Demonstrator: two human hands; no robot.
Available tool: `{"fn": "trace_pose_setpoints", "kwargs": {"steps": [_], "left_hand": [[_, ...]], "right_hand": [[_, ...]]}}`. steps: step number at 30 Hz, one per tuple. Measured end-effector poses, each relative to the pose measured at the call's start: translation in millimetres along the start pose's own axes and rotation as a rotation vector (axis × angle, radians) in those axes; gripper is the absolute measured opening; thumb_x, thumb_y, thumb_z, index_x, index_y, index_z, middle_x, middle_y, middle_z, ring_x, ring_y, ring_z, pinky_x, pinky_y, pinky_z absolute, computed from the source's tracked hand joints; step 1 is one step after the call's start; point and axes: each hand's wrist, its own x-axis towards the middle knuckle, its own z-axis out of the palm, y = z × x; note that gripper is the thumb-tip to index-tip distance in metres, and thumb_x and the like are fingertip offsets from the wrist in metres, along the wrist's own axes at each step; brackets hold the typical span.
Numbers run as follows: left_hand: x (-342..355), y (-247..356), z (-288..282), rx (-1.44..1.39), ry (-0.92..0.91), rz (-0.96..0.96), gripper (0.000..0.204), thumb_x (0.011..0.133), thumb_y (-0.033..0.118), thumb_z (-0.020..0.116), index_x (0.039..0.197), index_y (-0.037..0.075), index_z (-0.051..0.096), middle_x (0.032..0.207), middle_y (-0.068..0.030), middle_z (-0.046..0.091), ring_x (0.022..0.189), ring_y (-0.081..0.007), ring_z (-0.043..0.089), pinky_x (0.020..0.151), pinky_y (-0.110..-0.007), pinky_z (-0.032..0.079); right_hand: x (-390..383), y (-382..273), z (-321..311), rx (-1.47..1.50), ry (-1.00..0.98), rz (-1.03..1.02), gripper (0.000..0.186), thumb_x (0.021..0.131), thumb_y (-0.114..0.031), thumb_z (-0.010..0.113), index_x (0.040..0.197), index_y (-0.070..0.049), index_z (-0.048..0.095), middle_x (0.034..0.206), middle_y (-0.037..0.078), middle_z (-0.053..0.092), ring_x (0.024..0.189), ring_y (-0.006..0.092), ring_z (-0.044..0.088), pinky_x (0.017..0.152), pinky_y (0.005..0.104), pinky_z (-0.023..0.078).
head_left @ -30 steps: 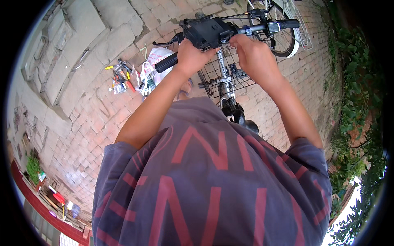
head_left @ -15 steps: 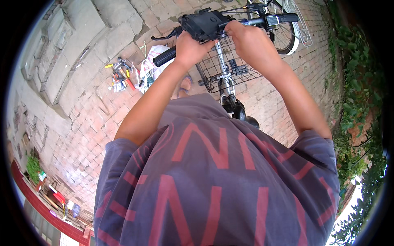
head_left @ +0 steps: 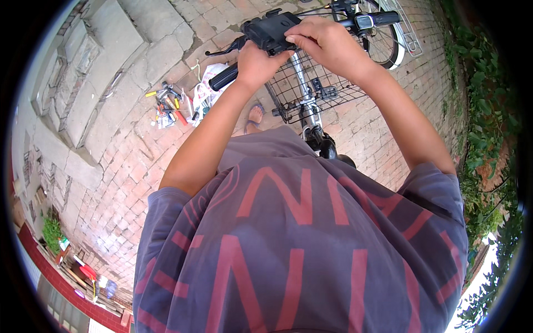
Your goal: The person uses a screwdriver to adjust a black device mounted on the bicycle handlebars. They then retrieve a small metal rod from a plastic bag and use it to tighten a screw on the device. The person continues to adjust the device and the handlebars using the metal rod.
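Note:
A black phone holder with raised corner clips sits at the bicycle's handlebar. My left hand is closed round its near lower side, thumb pointing right beneath it. Over the holder's right edge is my right hand, its thumb and forefinger pinched together; whatever they hold, if anything, is too small to make out. The left handlebar grip and a black brake lever stick out to the left of my hands. To the right are a small square display unit and the right grip.
Below the handlebar is a black wire basket beside the silver frame tube. Assorted tools and a white plastic bag lie on the brick paving at left. Stone steps rise far left; leafy plants line the right.
My right hand has moved up and left, from the holder's lower right corner onto its right edge. My left hand keeps its hold. The view has shifted slightly.

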Motion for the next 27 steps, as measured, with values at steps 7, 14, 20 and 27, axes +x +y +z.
{"fn": "trace_pose_setpoints", "kwargs": {"steps": [7,14,20,27], "left_hand": [[-1,2,0,-0.036,0.003,-0.027,0.043,0.067,0.035,0.08,0.096,0.006,0.068,0.089,-0.0118,0.071,0.085,-0.0294,0.068,0.075,-0.038,0.053],[-1,9,-3,-0.025,-0.002,0.016,0.045,0.067,0.036,0.081,0.099,0.007,0.067,0.089,-0.0113,0.071,0.085,-0.0288,0.068,0.075,-0.037,0.053],[-1,9,-4,-0.024,0.002,0.04,0.045,0.067,0.035,0.081,0.1,0.007,0.067,0.09,-0.0112,0.071,0.085,-0.029,0.068,0.075,-0.037,0.053],[0,10,-5,0.06,0.021,0.038,0.046,0.067,0.037,0.081,0.1,0.008,0.067,0.091,-0.0117,0.071,0.086,-0.0298,0.067,0.076,-0.038,0.053]], "right_hand": [[2,-2,-6,0.405,-0.085,0.359,0.014,0.09,-0.015,0.062,0.093,-0.004,0.069,0.072,0.004,0.066,0.064,0.0123,0.059,0.063,0.0263,0.048],[0,3,-1,0.145,-0.049,0.28,0.02,0.087,-0.021,0.064,0.096,-0.005,0.07,0.076,0.011,0.065,0.066,0.0175,0.06,0.066,0.029,0.049],[2,6,-1,0.308,-0.089,0.431,0.024,0.088,-0.025,0.064,0.094,-0.002,0.069,0.085,0.009,0.064,0.071,0.0147,0.061,0.068,0.0301,0.05],[-1,10,10,0.765,0.126,0.645,0.027,0.086,-0.018,0.071,0.099,0.003,0.06,0.086,0.006,0.064,0.072,0.0092,0.06,0.066,0.0212,0.051]]}}
